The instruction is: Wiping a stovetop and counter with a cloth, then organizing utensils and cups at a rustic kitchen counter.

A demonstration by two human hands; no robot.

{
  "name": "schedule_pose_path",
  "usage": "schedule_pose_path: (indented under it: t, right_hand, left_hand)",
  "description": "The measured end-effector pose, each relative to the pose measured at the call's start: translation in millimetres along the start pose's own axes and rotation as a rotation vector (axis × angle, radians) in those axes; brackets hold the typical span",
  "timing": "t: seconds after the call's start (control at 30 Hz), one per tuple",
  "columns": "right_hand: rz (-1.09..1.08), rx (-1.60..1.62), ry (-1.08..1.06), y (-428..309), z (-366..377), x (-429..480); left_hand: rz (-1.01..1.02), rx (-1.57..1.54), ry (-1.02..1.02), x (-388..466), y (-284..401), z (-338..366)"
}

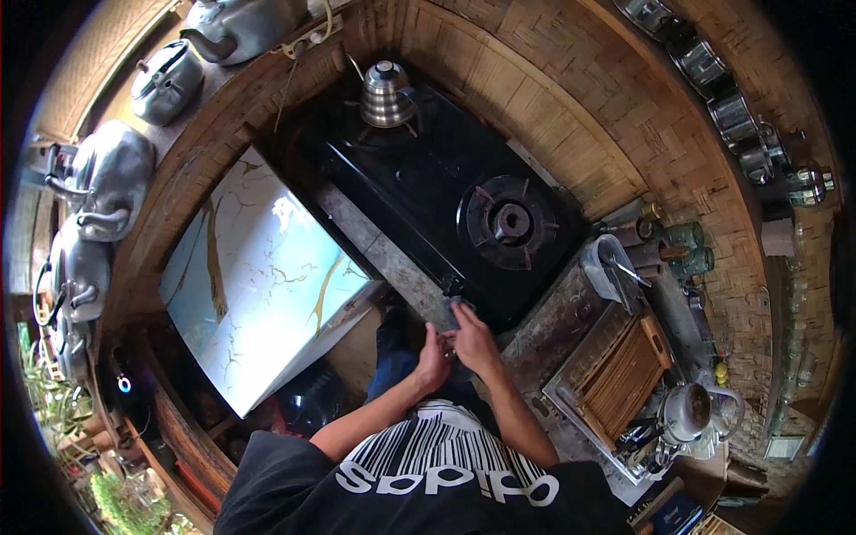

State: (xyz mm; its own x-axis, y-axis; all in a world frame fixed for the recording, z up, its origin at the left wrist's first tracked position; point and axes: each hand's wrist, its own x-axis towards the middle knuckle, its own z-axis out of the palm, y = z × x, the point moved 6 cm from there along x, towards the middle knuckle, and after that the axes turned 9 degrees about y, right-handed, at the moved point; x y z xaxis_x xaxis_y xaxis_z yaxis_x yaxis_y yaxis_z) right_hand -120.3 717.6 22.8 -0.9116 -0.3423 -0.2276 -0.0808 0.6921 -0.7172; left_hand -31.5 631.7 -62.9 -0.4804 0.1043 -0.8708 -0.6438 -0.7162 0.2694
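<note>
My left hand (433, 361) and my right hand (476, 342) are close together in front of my body, their fingers overlapping or touching. Whether anything small is held between them cannot be made out. The right fingertips point towards the front edge of a black gas stove (394, 177), close to its knob (452, 285). A dark greyish patch beside those fingertips is too unclear to name. On the stove's far burner stands a steel gooseneck kettle (386, 97) with a black handle. The nearer burner (512, 222) has nothing on it.
A glossy marble-patterned tabletop (261, 267) lies to the left. Several metal kettles (114, 180) line the window ledge. At right are a plastic container (600, 267), a slatted wooden tray (625, 374), a metal pitcher (685, 411) and glass jars (695, 261). Steel pots (699, 63) line the upper right.
</note>
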Motion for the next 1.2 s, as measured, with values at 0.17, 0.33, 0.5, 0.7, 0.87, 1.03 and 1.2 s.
schedule_pose_path:
  t: [0.17,0.33,0.5,0.7,0.87,1.03,1.2]
  right_hand:
    - [-0.153,-0.125,0.406,1.3,-45.1,-13.7]
    - [-0.304,-0.560,0.348,3.0,-8.1,32.3]
    - [-0.312,-0.343,0.283,1.2,-26.8,56.2]
    - [0.020,0.311,0.299,-41.8,-90.0,93.5]
    - [0.042,0.406,0.528,-43.7,-129.9,165.4]
    - [-0.092,0.364,0.625,-58.3,-158.4,266.8]
    - [-0.216,0.261,0.543,-64.3,-176.8,373.7]
  left_hand:
    - [0.381,0.152,-0.079,-10.8,21.6,56.5]
    - [0.446,0.262,0.209,31.2,1.9,34.9]
    - [-0.098,-0.065,0.084,-42.0,36.4,97.5]
    - [0.605,0.566,-0.021,-27.5,97.9,81.9]
    - [0.741,0.533,-0.051,-15.3,189.0,144.8]
    - [1.007,0.701,-0.071,37.1,279.2,203.6]
    - [0.913,0.587,-0.094,93.9,340.3,250.5]
